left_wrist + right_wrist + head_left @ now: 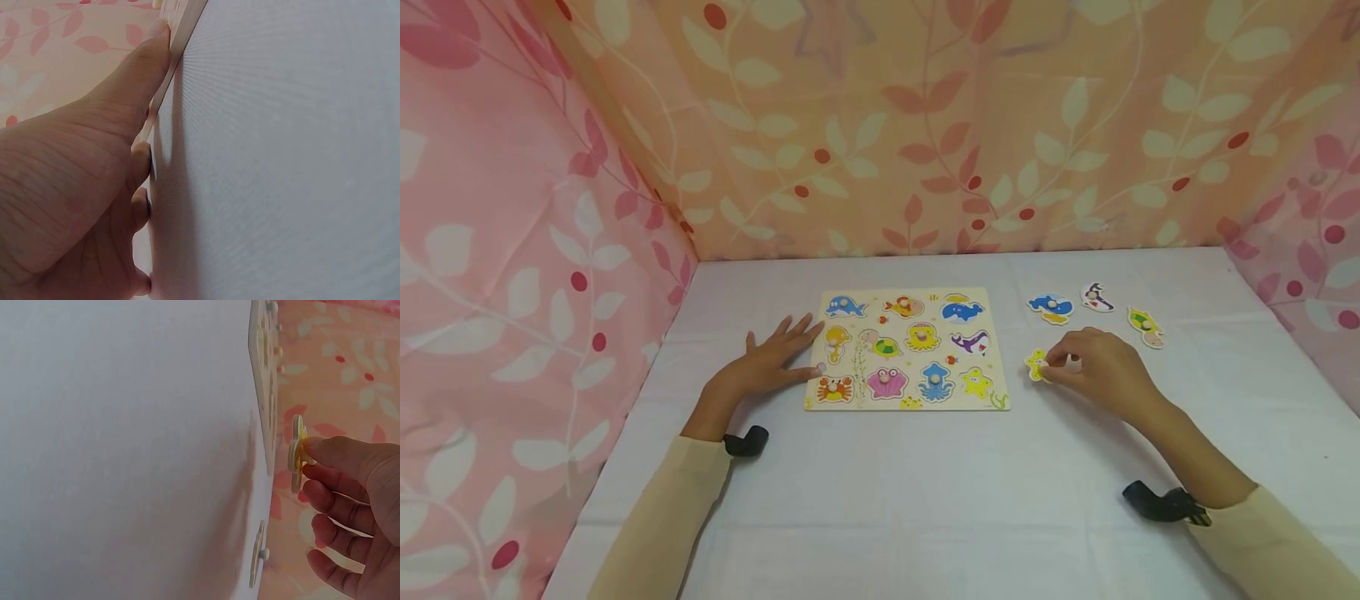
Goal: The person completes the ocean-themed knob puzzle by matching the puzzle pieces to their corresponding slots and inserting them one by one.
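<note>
From left to right, with the board as our landmark, we first see pink leaf-patterned cloth (pixel 490 250) well to its left, and then a beige sleeve (pixel 658 517) with a black wrist device (pixel 747 442) near the cuff. The left grip (pixel 767 364), a bare hand, lies open at the left edge of the board (pixel 931 312), fingers spread and thumb touching the edge. The board is pale wood with printed sea creatures, and it lies flat on the white surface (pixel 880 508). In its left part we find a whale, a seahorse and an orange crab, all knobbed; a red-and-yellow fish, a pink shell, a yellow octopus and a blue squid also have knobs. The turtle, dark-blue whale, purple creature and yellow star spaces show only their pictures. Just right of the board is the star piece (pixel 1035 365), yellow with a smiling face and a pale border, held slightly above the surface; the right grip (pixel 1101 371) pinches it between thumb and finger. Past the board's upper right lie a blue whale piece (pixel 1047 305), then a purple piece (pixel 1097 297) and, farthest out, a green-and-yellow turtle piece (pixel 1144 325), each with a small knob.
</note>
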The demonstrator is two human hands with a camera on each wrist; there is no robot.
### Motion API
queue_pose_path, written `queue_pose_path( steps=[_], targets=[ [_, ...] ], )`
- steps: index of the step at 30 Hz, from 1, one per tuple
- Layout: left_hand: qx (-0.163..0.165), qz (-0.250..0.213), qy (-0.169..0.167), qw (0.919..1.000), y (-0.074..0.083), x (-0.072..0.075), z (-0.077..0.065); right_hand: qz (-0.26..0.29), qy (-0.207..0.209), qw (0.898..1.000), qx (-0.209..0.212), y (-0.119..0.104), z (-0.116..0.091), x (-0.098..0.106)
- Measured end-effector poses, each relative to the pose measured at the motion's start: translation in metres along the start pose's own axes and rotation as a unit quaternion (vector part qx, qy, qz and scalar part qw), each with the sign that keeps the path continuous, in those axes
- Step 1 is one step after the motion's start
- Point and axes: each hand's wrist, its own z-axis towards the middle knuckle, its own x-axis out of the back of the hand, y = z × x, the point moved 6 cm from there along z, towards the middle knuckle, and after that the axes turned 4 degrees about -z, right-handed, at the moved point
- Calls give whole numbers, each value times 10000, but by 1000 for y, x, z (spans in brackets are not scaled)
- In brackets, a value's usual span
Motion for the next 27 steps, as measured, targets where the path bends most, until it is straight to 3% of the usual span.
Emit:
queue_pose_path(
  steps=[15, 27],
  targets=[
    [52, -37, 27, 10000, 0, 0, 2, 189, -157, 9995, 179, -49, 16, -21],
    [53, -46, 44, 10000, -1, 0, 2, 173, -315, 9986, 401, -70, 24, -37]
  ],
)
